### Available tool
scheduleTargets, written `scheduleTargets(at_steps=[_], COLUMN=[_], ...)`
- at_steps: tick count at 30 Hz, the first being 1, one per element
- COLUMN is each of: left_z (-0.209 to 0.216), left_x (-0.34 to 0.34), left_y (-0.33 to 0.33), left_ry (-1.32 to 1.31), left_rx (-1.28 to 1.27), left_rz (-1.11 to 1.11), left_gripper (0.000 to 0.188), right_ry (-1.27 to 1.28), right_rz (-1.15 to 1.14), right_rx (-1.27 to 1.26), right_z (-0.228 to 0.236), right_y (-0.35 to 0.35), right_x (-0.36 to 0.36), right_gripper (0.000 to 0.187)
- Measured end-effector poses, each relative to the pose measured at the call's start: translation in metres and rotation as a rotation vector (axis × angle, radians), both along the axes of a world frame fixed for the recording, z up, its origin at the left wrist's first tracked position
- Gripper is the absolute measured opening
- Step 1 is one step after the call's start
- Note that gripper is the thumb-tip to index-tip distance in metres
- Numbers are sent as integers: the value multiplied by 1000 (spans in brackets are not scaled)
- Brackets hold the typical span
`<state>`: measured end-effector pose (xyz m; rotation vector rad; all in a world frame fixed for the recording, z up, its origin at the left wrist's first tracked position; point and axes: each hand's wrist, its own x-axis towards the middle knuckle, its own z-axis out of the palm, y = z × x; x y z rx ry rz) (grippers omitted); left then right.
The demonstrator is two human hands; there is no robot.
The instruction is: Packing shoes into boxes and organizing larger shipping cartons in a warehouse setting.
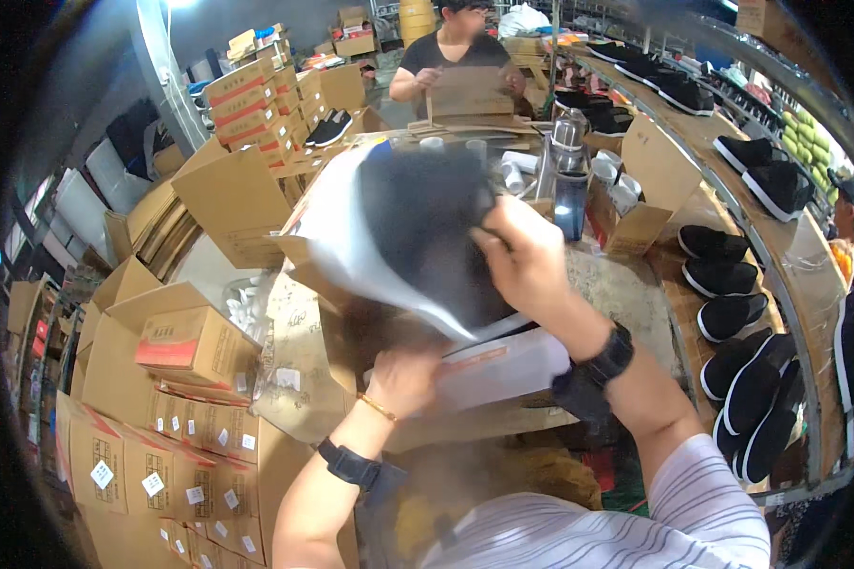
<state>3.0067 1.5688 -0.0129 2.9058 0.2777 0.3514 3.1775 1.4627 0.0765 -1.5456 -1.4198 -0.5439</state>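
A black slip-on shoe (436, 218) with a white sole, smeared by motion, is held up in front of me. My right hand (527, 256) is closed on its black upper, with thumb and fingers pinched together. Below the shoe, my left hand (403, 379) is next to a white and brown box (508, 365); its fingers are blurred and partly hidden, so its grip does not show. That box lies at the front of the worktable (294, 375), partly covered by the shoe and my right arm.
Black shoes (731, 313) line the conveyor at my right. Cartons packed with shoeboxes (194, 346) stand at my left. On the table are a steel flask (569, 128) and an open carton with paper rolls (621, 190). Across it, a person holds cardboard (470, 90).
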Motion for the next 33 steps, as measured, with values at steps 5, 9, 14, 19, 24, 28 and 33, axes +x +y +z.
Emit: scheduleTargets(at_steps=[5,9,14,19,24,28,33], left_z=[-6,-14,44,32,-30,-34,-51], left_x=[-2,-2,-10,-48,6,-3,-19], left_y=[-3,-8,20,111,97,105,112], left_ry=[-277,-406,-532,-606,-499,-499,-819], left_rx=[106,110,316,81,-271,-256,-360], left_rz=[-48,-39,-74,277,272,243,192], left_gripper=[33,40,35,42,100,107,54], right_ry=[-299,-214,-184,274,198,228,623], right_rz=[220,-112,102,-183,-109,-321,-34], right_rx=[-421,-360,-523,-105,-39,-554,-391], right_z=[-48,-54,-58,-39,-140,-125,-151], right_y=[20,19,4,-19,13,10,13], right_x=[15,17,50,91,123,63,111], right_gripper=[19,31,25,8,39,61,65])
